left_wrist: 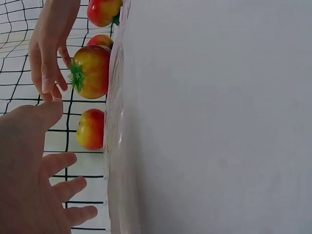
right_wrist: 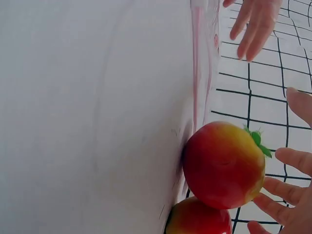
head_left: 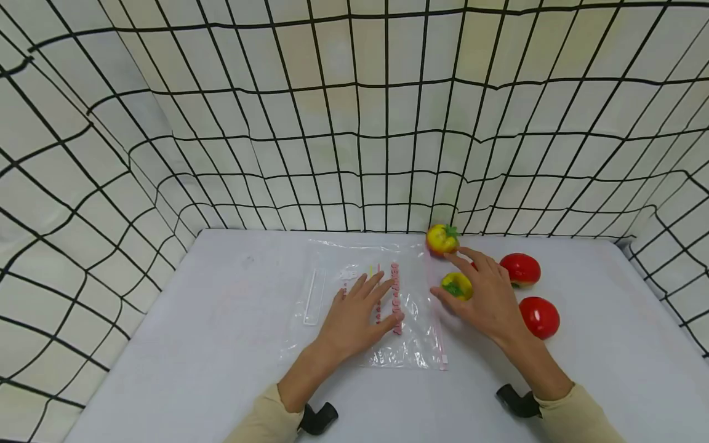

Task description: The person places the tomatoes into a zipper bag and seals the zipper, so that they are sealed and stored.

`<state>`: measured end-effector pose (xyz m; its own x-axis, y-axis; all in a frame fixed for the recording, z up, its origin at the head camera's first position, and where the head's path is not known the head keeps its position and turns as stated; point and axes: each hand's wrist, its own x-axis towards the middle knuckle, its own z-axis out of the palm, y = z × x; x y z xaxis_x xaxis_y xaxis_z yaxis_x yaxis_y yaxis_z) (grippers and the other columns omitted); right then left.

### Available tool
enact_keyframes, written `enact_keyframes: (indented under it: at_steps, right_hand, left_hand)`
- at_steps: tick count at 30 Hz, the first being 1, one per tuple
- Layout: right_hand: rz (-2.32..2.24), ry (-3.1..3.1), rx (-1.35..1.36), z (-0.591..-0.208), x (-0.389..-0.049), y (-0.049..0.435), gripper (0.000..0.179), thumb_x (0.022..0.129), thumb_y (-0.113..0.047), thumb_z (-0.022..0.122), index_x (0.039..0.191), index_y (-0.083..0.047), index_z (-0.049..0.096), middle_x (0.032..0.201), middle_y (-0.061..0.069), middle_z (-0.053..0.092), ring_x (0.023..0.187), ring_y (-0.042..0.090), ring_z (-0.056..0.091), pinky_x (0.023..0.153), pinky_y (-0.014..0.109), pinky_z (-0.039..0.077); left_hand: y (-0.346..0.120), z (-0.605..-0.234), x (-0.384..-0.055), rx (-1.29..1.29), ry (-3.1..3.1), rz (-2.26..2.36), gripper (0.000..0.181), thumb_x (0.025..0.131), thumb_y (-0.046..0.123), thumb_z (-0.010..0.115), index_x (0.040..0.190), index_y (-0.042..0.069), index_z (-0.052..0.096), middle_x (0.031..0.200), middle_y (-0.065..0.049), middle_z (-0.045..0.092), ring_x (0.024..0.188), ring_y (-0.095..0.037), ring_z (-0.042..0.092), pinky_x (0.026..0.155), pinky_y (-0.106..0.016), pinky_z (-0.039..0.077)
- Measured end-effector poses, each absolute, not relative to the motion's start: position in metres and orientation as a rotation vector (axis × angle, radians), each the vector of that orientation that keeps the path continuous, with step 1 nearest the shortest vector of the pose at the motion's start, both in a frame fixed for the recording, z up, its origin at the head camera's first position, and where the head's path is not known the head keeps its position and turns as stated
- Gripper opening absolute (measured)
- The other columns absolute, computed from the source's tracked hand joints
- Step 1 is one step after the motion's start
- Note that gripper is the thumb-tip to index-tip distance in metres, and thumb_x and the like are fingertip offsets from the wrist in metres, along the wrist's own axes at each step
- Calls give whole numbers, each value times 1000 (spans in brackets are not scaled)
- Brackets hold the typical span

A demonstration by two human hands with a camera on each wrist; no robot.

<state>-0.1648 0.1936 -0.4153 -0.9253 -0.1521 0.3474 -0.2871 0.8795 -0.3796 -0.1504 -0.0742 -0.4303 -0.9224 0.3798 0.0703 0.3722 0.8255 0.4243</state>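
Flat on the white table lies a clear plastic zip bag with red print and a pink closure edge on its right. My left hand is spread over the bag's middle, held a little above it in the left wrist view. Beside the closure sits a yellow and red fruit with a green leafy top. My right hand reaches over this fruit, thumb and fingers parted on either side of it. In the right wrist view the fingertips are close to the fruit; whether they touch, I cannot tell.
A second yellow and red fruit stands at the bag's back right corner. Two red fruits lie right of my right hand. Black wire grid surrounds the table's back and sides.
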Motion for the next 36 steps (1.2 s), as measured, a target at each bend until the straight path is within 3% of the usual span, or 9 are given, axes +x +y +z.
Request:
enact_keyframes:
  at_steps: [11, 25, 36]
  right_hand:
    - [706, -2710, 357, -411, -158, 186, 69, 82, -41, 86, 143, -19, 62, 151, 15, 55, 141, 39, 49, 113, 71, 40]
    - [900, -2670, 403, -409, -154, 181, 63, 83, -29, 87, 141, -17, 63, 146, 11, 58, 137, 34, 51, 102, 61, 56]
    - [1071, -2602, 463, -411, -150, 173, 55, 86, -23, 86, 137, -17, 66, 139, 6, 62, 131, 26, 58, 99, 53, 60]
  left_hand:
    - [-71, -435, -146, 654, 2924, 743, 66, 98, 57, 62, 155, 26, 50, 162, -1, 49, 154, -28, 41, 122, -75, 26]
    - [-94, -435, -152, 579, 2929, 778, 62, 96, 52, 68, 151, 25, 56, 153, -4, 57, 150, -30, 45, 123, -77, 20]
    - [-109, -435, -153, 514, 2951, 758, 63, 92, 49, 75, 148, 25, 60, 149, -7, 58, 147, -31, 47, 123, -74, 22]
